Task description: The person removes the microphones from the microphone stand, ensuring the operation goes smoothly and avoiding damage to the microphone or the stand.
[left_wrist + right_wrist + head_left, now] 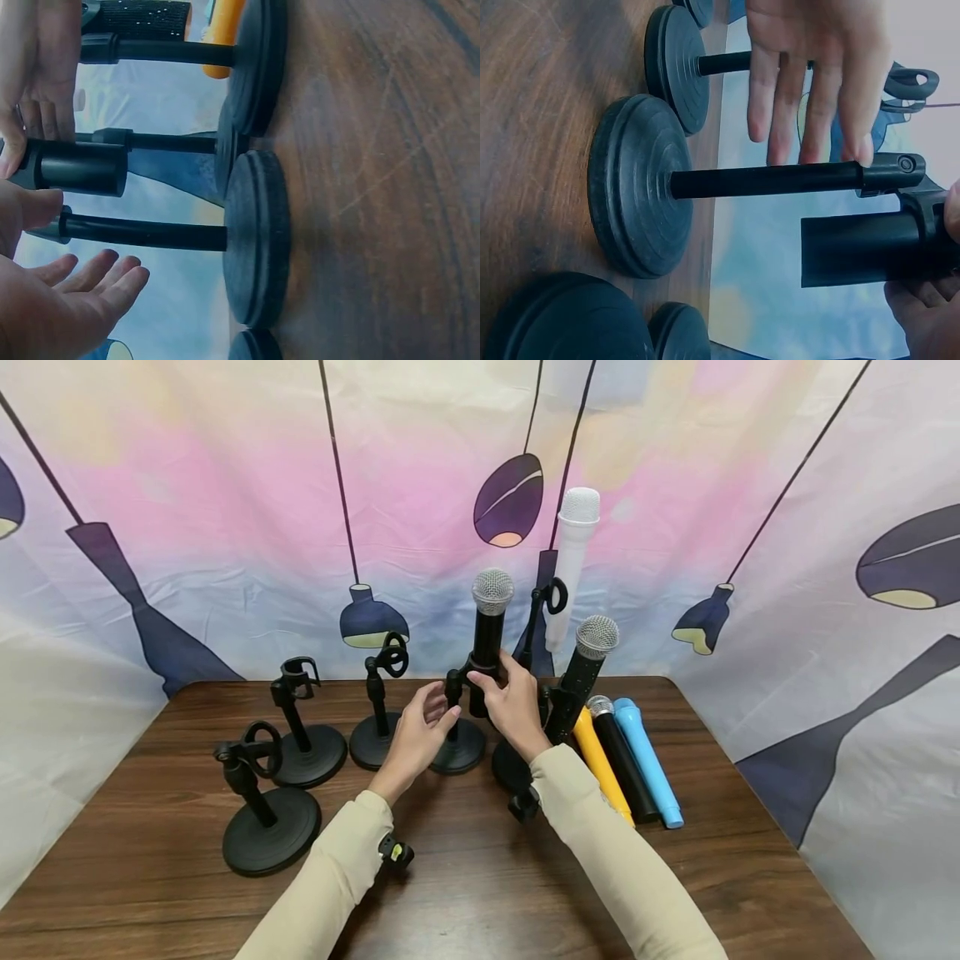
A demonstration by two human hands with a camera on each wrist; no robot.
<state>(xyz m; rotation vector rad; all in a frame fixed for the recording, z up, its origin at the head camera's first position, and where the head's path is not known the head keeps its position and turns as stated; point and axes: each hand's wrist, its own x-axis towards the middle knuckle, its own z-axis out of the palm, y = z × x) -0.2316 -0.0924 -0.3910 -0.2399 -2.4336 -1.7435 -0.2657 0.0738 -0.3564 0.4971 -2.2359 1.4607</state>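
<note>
One black microphone with a silver mesh head (489, 635) stands upright at the clip of a desktop stand (459, 748), the right hand (513, 703) gripping its body between thumb and curled fingers. The microphone rises above that hand, its lower end showing below the fingers. The left hand (418, 732) is just beside the same stand, fingers apart and loosely bent, holding nothing; whether its thumb touches the post I cannot tell.

Five more microphones make six. A speckled black one (576, 687) tilts in a second stand (510, 768), just right of the right hand. A white one (573, 560) stands behind, near a third stand (528, 639); whether that stand's ring holds it is unclear. Three lie side by side on the table (465, 897) at the right: yellow (604, 767), plain black (627, 768) and blue (649, 764).

Three further stands, all with bare clips, bring the total to six: one (377, 739) near the left hand, another (309, 756) farther left, the last (272, 829) nearest the viewer. Behind hangs a pastel cloth (247, 477) printed with dark lamps.
</note>
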